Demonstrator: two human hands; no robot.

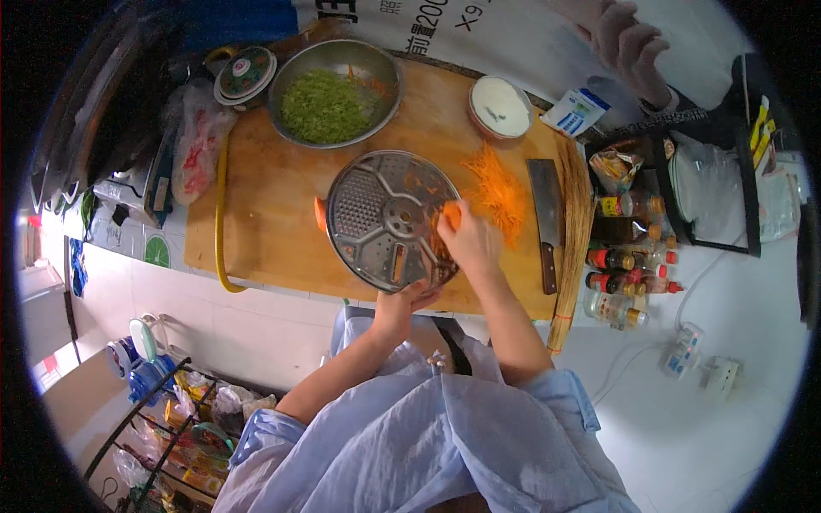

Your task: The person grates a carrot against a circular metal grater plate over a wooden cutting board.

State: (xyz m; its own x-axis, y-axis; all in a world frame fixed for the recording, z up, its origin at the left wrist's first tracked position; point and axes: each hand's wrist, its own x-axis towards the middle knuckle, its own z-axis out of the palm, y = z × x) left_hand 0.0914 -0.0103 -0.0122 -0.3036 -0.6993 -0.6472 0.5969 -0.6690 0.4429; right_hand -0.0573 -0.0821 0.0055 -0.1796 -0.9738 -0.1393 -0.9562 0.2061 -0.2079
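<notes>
My left hand (399, 312) grips the near rim of a round metal grater disc (356, 204), which has several panels of differing holes and slots. In my right hand (473, 238) is a piece of carrot (451, 215), pressed against the right-hand panel of the disc. Shredded carrot (499, 192) lies in a pile on the wooden board (276, 205), just beyond that hand. Another orange piece (320, 214), apparently carrot, shows beside the disc's left edge. What lies beneath the disc is hidden.
A metal bowl (391, 115) of shredded green vegetable stands at the back, beside a lidded pot (247, 74). Farther right are a bowl of white powder (500, 106), a cleaver (545, 199) and a bundle of straw stalks (573, 218). Several bottles (609, 260) line the right side.
</notes>
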